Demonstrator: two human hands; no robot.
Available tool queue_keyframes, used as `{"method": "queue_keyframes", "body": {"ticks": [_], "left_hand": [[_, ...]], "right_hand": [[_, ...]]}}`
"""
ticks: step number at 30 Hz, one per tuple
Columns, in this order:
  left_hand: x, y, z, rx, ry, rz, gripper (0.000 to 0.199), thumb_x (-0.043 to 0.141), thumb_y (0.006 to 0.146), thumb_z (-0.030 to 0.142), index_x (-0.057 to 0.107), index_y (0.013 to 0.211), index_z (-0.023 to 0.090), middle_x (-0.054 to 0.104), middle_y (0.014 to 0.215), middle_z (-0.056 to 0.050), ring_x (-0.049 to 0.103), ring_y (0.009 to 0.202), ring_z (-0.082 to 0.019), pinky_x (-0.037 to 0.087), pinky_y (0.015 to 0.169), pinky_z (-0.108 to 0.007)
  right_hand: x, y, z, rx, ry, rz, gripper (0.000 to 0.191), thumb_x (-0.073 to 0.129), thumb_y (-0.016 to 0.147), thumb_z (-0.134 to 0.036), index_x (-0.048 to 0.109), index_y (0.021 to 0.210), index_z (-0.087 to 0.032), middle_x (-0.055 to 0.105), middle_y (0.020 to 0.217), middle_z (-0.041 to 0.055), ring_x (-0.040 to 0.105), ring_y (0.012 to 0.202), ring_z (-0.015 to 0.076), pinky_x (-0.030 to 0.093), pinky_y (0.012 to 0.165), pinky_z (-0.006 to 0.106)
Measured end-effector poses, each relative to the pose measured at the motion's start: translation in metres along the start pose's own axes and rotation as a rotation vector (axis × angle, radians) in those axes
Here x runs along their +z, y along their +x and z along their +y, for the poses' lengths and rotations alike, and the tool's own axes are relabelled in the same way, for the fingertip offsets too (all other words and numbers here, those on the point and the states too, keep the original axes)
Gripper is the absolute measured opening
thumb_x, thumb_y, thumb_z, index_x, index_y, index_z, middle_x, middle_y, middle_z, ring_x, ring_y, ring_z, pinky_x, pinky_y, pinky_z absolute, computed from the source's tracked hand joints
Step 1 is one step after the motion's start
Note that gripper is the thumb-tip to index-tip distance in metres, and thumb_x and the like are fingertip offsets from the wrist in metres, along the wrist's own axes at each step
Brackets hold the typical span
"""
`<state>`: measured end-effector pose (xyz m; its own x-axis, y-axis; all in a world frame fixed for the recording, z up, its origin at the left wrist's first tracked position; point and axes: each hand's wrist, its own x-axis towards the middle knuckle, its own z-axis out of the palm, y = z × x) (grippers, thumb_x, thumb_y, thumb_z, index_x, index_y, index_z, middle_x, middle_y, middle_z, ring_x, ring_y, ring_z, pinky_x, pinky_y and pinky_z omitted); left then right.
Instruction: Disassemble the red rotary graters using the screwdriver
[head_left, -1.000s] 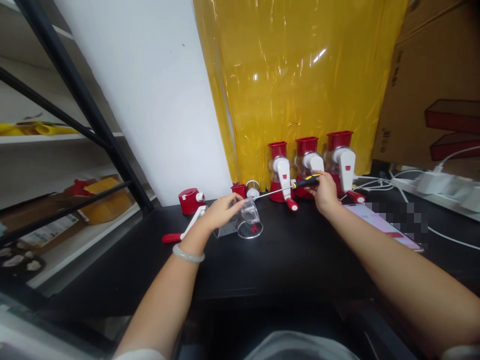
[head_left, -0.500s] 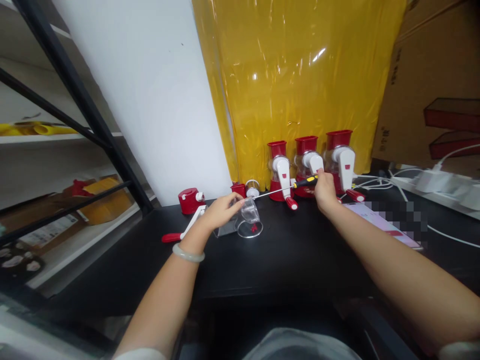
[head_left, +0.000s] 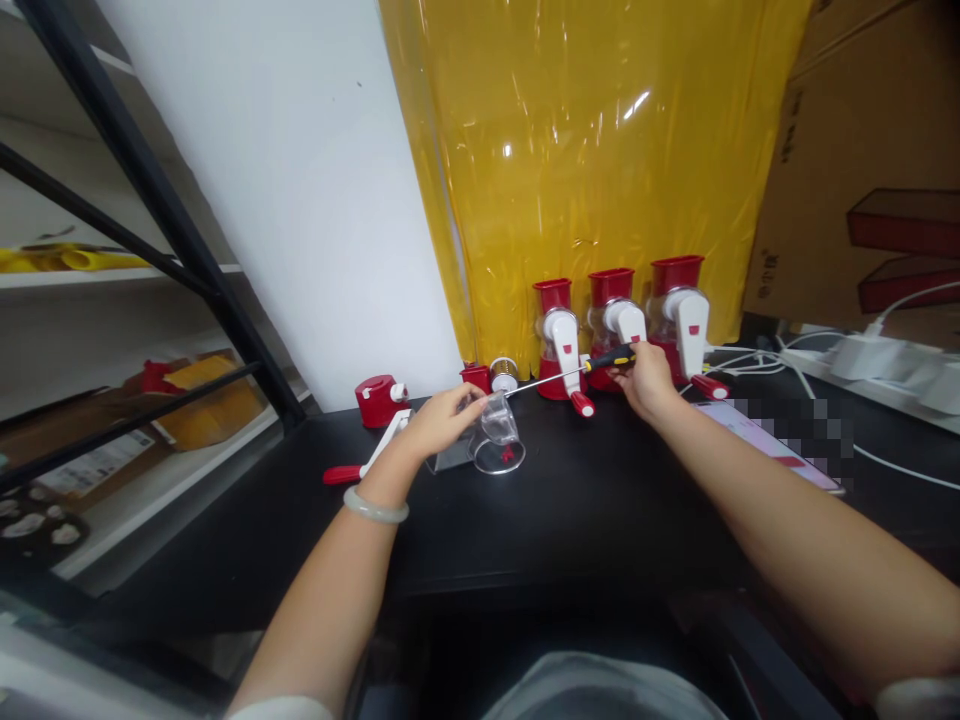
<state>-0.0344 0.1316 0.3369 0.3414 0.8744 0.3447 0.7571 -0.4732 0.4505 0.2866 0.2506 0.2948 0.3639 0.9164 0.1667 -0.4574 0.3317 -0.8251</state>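
My left hand (head_left: 444, 418) is closed on a clear plastic grater housing (head_left: 498, 446), which lies on its side on the black table. A screwdriver (head_left: 609, 360) with a black and yellow handle is gripped in my right hand (head_left: 646, 382). Its long metal shaft slopes down leftward, and the tip meets the housing close to my left fingers. Whether the tip sits in a screw is too small to tell. Just behind are a drum blade (head_left: 503, 375) and a small red part (head_left: 474, 377). Left of my hand lie a red base (head_left: 379, 401) and a white crank with a red grip (head_left: 367, 467).
Three assembled red and white rotary graters (head_left: 556, 340) stand along the yellow plastic sheet (head_left: 592, 150). A phone (head_left: 765, 440) lies right of my right hand, beside white cables and a power strip (head_left: 885, 370). A black-framed shelf (head_left: 142, 260) holds boxes at left.
My right hand has shifted its fingers on the screwdriver handle, with more fingers now extended beneath it. My left hand and the clear housing stay nearly in place.
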Motion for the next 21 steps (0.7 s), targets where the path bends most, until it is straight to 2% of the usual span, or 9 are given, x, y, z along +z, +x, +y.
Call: {"method": "queue_keyframes", "body": {"ticks": [4,7,11,15,18,21], "left_hand": [[0.0,0.0,0.0,0.009,0.005,0.003,0.039,0.047,0.102,0.055,0.065,0.104,0.021,0.074,0.1,-0.007,0.069,0.089,-0.023,0.051,0.083,-0.037],[-0.001,0.0,0.001,0.01,0.008,0.002,0.039,0.046,0.102,0.055,0.065,0.104,0.021,0.074,0.097,-0.006,0.068,0.087,-0.023,0.051,0.083,-0.037],[-0.001,0.0,0.001,0.008,0.007,-0.001,0.039,0.047,0.102,0.054,0.065,0.104,0.021,0.073,0.095,-0.006,0.068,0.085,-0.023,0.05,0.083,-0.038],[-0.001,0.0,0.002,0.011,0.0,0.001,0.039,0.047,0.102,0.055,0.065,0.105,0.021,0.073,0.1,-0.007,0.068,0.087,-0.023,0.051,0.084,-0.038],[-0.001,-0.001,0.003,0.0,0.005,-0.002,0.04,0.046,0.101,0.056,0.065,0.104,0.021,0.072,0.094,-0.006,0.067,0.085,-0.023,0.051,0.083,-0.038],[-0.001,-0.001,0.002,-0.013,0.009,-0.01,0.04,0.043,0.102,0.055,0.064,0.105,0.021,0.072,0.092,-0.005,0.067,0.084,-0.023,0.051,0.082,-0.037]], "right_hand": [[0.0,-0.004,-0.004,0.076,0.065,-0.017,0.01,0.054,0.078,-0.026,0.044,0.08,-0.024,0.055,0.064,-0.0041,0.06,0.055,0.0135,0.053,0.052,0.025],[-0.003,-0.002,0.0,0.074,0.079,-0.02,0.009,0.054,0.079,-0.031,0.049,0.082,-0.024,0.059,0.07,-0.0025,0.063,0.062,0.0149,0.053,0.053,0.026],[-0.005,0.004,0.006,-0.007,0.048,-0.045,0.022,0.058,0.081,-0.045,0.051,0.087,-0.024,0.058,0.08,-0.0018,0.064,0.069,0.0151,0.055,0.053,0.026],[-0.007,0.006,0.009,-0.083,-0.085,-0.013,0.035,0.061,0.085,-0.058,0.051,0.091,-0.026,0.057,0.084,-0.0021,0.062,0.067,0.014,0.053,0.051,0.026],[-0.01,0.006,0.01,-0.161,-0.239,0.032,0.039,0.067,0.083,-0.061,0.052,0.092,-0.026,0.058,0.082,-0.0019,0.06,0.064,0.0145,0.053,0.053,0.028],[-0.014,0.006,0.012,-0.218,-0.278,0.028,0.038,0.073,0.081,-0.057,0.052,0.092,-0.027,0.058,0.078,-0.0029,0.059,0.064,0.0152,0.054,0.059,0.029]]}}
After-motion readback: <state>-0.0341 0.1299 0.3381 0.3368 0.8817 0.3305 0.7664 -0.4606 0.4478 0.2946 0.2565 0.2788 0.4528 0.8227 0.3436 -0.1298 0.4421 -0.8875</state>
